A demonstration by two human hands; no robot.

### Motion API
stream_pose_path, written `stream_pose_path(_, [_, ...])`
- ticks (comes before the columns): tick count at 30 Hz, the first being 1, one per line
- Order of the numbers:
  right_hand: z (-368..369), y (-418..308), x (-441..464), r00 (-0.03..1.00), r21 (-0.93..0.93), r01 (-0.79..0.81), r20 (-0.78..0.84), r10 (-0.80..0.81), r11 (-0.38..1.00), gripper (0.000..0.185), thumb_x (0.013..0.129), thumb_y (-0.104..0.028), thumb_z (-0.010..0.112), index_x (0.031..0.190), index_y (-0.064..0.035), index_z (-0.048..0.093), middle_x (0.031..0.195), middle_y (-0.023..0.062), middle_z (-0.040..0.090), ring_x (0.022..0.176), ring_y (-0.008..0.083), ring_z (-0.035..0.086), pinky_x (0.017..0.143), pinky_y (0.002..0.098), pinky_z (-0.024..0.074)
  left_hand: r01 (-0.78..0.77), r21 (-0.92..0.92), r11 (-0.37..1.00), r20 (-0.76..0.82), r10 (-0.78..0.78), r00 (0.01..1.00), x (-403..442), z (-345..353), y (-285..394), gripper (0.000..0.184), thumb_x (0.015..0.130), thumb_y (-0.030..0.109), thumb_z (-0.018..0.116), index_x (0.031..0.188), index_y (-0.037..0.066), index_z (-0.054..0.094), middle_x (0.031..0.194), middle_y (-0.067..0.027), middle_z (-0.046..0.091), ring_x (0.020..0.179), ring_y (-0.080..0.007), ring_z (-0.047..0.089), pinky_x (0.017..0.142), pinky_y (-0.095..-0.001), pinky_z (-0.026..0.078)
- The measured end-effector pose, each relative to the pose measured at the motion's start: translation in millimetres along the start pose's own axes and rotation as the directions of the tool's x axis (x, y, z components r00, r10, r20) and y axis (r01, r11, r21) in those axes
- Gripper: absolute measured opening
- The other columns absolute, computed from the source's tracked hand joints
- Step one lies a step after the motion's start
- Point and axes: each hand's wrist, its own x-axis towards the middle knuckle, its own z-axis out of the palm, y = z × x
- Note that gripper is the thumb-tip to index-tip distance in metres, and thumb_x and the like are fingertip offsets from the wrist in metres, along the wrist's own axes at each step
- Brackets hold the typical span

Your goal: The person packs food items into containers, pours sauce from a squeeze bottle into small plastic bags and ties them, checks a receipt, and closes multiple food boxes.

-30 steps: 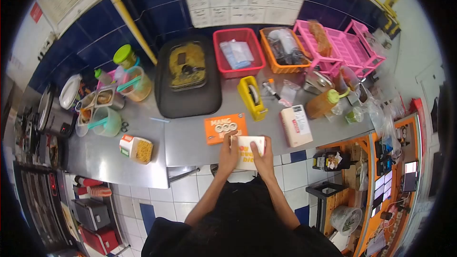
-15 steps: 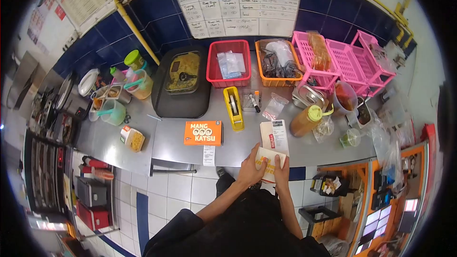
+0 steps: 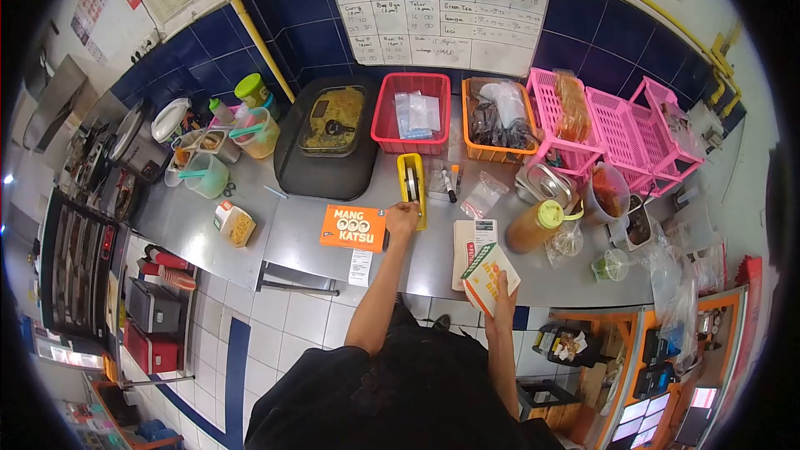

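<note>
1. Food, boxes and bins are all held up by the long desk [image 3: 433, 273].
2. A tub of yellow food [image 3: 333, 117] is carried on the big black case [image 3: 321, 179], set back, perhaps to be out of the way.
3. Small bags are kept in by the red bin [image 3: 411, 148].
4. The orange box [image 3: 343, 223] is laid flat on a paper slip [image 3: 359, 269], maybe so the slip is kept from sliding.
5. The small box [image 3: 492, 285] is gripped by the right hand's [image 3: 505, 306] fingers near the front edge and tilted over a pale box [image 3: 460, 254] – likely so the left hand [image 3: 403, 218] is left free.
6. The yellow tape holder [image 3: 423, 192] is reached at its near end by the left fingers, which are bent – whether tape is pinched cannot be told.
</note>
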Motion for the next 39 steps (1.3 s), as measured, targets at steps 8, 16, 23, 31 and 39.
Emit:
stream_pose_path(8, [3.6,0.2,-8.5,0.998,-0.019,-0.021,-0.063,0.02,1.0,0.045,0.099,-0.031,0.064,0.134,-0.0087,0.047,0.125,0.0072,0.061,0.109,0.0166,0.063,0.089,0.0331,0.055,-0.142,-0.516,0.844,-0.077,0.12,0.99,-74.4,-22.0,11.4,0.024,0.095,0.024,0.068,0.091,0.001,0.068,0.082,-0.0069,0.07,0.066,-0.0089,0.059,0.058,-0.026,0.048])
stream_pose_path(16, [3.5,-7.2,-14.1,0.999,-0.001,-0.019,-0.047,0.019,1.0,0.045,0.099,-0.031,0.063,0.135,-0.0096,0.047,0.126,0.0076,0.061,0.111,0.0172,0.062,0.09,0.0329,0.0547,0.04,-0.383,0.923,-0.013,-0.049,0.999,-69.3,-5.1,-21.4,0.02,0.093,0.019,0.069,0.086,0.0,0.069,0.074,-0.0068,0.073,0.058,-0.0078,0.061,0.053,-0.0264,0.048])
stream_pose_path(23, [-15.2,22.3,12.5,1.0,0.022,-0.012,-0.024,0.013,1.0,0.042,0.101,-0.032,0.06,0.134,-0.0098,0.047,0.121,0.0087,0.063,0.098,0.0219,0.068,0.077,0.0382,0.0601,-0.184,0.142,0.973,-0.298,0.219,0.929,-53.9,3.8,-11.2,0.022,0.082,0.018,0.073,0.077,-0.004,0.072,0.072,-0.0216,0.07,0.066,-0.0354,0.071,0.067,-0.044,0.055])
stream_pose_path(31, [14.4,-9.2,5.7,0.953,0.304,-0.277,0.207,0.221,0.911,0.043,0.101,-0.038,0.057,0.132,-0.0081,0.053,0.119,0.0093,0.065,0.1,0.0241,0.068,0.073,0.0411,0.0601,-0.155,0.242,0.958,-0.257,0.218,0.942,-42.8,0.6,-17.7,0.023,0.079,0.019,0.072,0.074,-0.003,0.073,0.074,-0.0258,0.069,0.073,-0.0405,0.071,0.07,-0.0476,0.056])
stream_pose_path(39, [8.7,16.8,24.6,0.939,0.405,-0.254,0.319,0.124,0.878,0.04,0.101,-0.041,0.054,0.125,-0.0089,0.057,0.113,0.009,0.067,0.093,0.0244,0.068,0.073,0.0413,0.0581,0.142,0.255,0.957,0.128,-0.178,0.976,-15.9,-15.2,-35.5,0.029,0.073,0.026,0.076,0.077,-0.002,0.074,0.085,-0.0217,0.073,0.085,-0.0387,0.072,0.079,-0.0464,0.057])
